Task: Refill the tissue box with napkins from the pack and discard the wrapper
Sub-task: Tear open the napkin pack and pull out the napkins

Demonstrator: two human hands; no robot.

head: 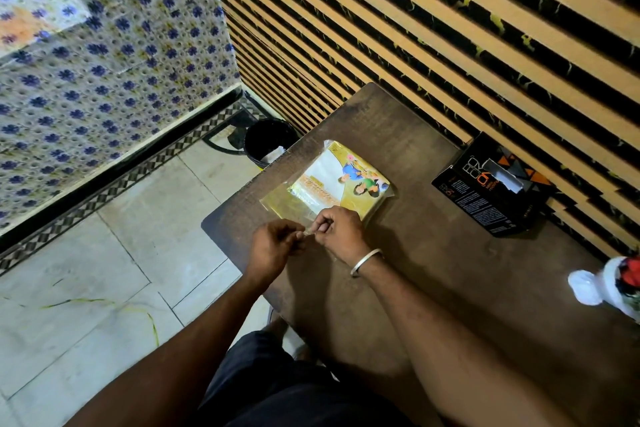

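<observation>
Two hands, left hand (277, 246) and right hand (337, 232), grip pinching napkin pack (341, 184) wrapper edge, print unreadable

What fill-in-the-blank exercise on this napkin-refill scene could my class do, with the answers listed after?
1. Both hands, the left hand and the right hand, pinch the near edge of the ____ wrapper.
2. The napkin pack lies on the ____.
3. The black tissue box stands against the ____.
4. The black bin stands on the ____.

Answers: plastic; table; wall; floor

no print clear enough to read
</observation>
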